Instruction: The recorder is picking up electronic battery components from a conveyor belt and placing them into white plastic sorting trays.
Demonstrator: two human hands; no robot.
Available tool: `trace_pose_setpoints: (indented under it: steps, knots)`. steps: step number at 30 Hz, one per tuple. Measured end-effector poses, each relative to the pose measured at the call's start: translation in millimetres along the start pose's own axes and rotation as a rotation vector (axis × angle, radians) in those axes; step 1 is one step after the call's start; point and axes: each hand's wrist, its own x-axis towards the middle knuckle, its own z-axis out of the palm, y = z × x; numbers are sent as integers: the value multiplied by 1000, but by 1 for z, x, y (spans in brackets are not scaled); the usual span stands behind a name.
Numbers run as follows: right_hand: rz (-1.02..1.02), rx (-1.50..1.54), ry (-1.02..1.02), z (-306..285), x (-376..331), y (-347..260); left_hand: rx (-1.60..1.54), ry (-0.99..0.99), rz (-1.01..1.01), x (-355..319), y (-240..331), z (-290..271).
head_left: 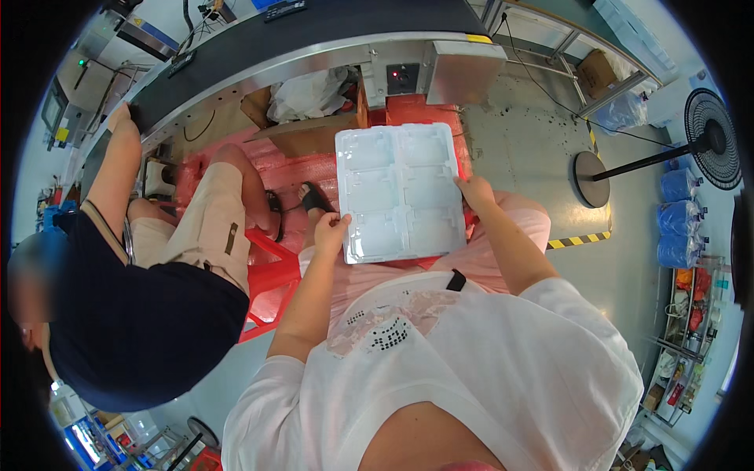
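A: Above the lap, the clear plastic tray (400, 192) is the biggest thing in hand. It is held out flat over the knees, with six moulded compartments, all of which look empty.

B: How is it gripped?

A: By its two lower corners only. The left hand (330, 229) closes on the near left corner with the thumb on top, and the right hand (474, 191) pinches the right edge. I judge that a thin, bendy sheet held this way could sag or twist at its far end, and a slip of either thumb would drop it onto the red bubble wrap (275, 169) on the floor.

B: Anything close enough to knock it?

A: The seated co-worker (149, 314) on the left rests a hand (119, 118) on the black conveyor belt (314, 39). They sit near enough that a swung elbow could catch the tray, I think.

B: And the room?

A: A workshop with a grey concrete floor (534, 157), a pedestal fan (711, 137) at right, blue bags (679, 216) below it, yellow-black floor tape (580, 240), and a red stool (271, 275) between the two people.
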Motion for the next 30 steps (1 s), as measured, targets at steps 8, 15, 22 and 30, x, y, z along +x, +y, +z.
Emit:
trace_pose_setpoints:
  steps: [8,15,22,30]
  knots:
    - [42,-257,-149,-27,-18,-10,98,-280,-44,22,17,-20]
    - [-288,-97,-458,-169,-23,-244,868,-778,410,75,119,-82]
    - [-579,-185,404,-199,117,-369,147,368,813,204,328,-160]
    - [-129,-511,443,-174,109,-397,1026,119,620,410,293,-175]
